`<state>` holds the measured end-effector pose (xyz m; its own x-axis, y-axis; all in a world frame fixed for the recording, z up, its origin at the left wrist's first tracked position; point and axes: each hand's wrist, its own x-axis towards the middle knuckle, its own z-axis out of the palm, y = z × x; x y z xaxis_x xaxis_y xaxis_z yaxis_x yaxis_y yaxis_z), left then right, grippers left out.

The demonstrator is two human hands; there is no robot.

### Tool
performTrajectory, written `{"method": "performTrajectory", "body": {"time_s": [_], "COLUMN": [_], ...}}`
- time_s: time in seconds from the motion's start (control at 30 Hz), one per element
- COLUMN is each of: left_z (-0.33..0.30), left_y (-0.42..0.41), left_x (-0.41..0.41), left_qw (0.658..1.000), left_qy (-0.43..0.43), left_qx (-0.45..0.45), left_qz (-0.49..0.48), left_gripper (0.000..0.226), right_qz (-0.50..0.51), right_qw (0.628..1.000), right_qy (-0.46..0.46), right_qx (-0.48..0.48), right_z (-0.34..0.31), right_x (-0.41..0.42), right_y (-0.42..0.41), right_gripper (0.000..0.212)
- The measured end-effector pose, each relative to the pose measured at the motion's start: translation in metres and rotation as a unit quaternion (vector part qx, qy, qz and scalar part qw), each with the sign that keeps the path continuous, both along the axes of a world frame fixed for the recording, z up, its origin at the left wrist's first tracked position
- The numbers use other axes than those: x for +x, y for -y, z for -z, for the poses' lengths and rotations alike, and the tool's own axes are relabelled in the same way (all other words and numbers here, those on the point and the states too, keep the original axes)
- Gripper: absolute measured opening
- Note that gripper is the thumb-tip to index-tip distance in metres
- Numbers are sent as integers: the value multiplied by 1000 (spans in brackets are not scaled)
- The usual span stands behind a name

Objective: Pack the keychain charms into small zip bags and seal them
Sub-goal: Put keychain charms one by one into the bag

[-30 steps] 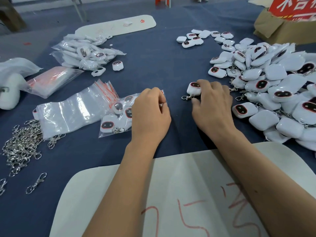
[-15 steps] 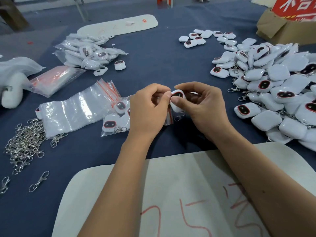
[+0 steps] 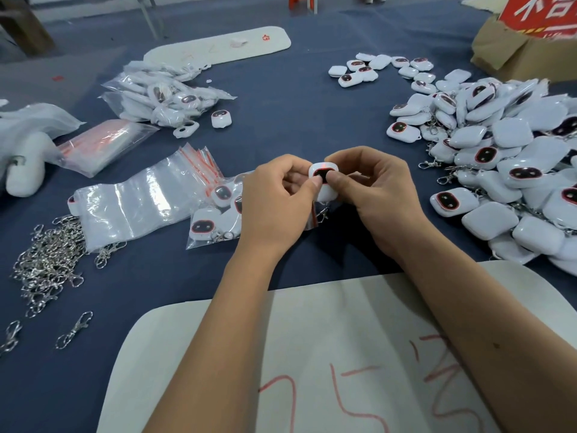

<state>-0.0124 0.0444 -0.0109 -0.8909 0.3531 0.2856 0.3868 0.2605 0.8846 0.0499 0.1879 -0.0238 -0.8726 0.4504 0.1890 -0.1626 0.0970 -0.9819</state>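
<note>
A white keychain charm (image 3: 323, 176) with a dark, red-rimmed face is held above the blue cloth between both hands. My left hand (image 3: 278, 201) pinches its left edge and also holds a small zip bag (image 3: 312, 214) that hangs under the fingers. My right hand (image 3: 374, 195) pinches the charm's right side with thumb and fingers. Its metal clasp (image 3: 323, 214) dangles below. A big heap of loose charms (image 3: 499, 157) lies to the right. A part-filled bag of charms (image 3: 218, 214) lies left of my left hand.
Empty zip bags with red strips (image 3: 140, 201) lie at left, beside a pile of metal clasps (image 3: 46, 264). Packed bags (image 3: 162, 95) sit further back. A white board with red writing (image 3: 312, 370) lies under my forearms. A cardboard box (image 3: 524, 54) stands at back right.
My right hand lifted a charm off the cloth and brought it to my left hand. My left hand rose from the table with a small bag. Now both hands pinch the charm.
</note>
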Motion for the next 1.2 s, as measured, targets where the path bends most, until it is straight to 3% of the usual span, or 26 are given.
{"method": "performTrajectory", "body": {"time_s": [1.2], "left_z": [-3], "left_y": [0], "left_x": [1], "left_qw": [1000], "left_qy": [21], "left_qx": [-4], "left_qz": [-2], "left_gripper": [3], "right_qz": [-68], "right_qw": [997], "right_qy": [-28], "right_qx": [26], "right_z": [2], "right_x": [3], "right_y": [-2], "right_gripper": [17]}}
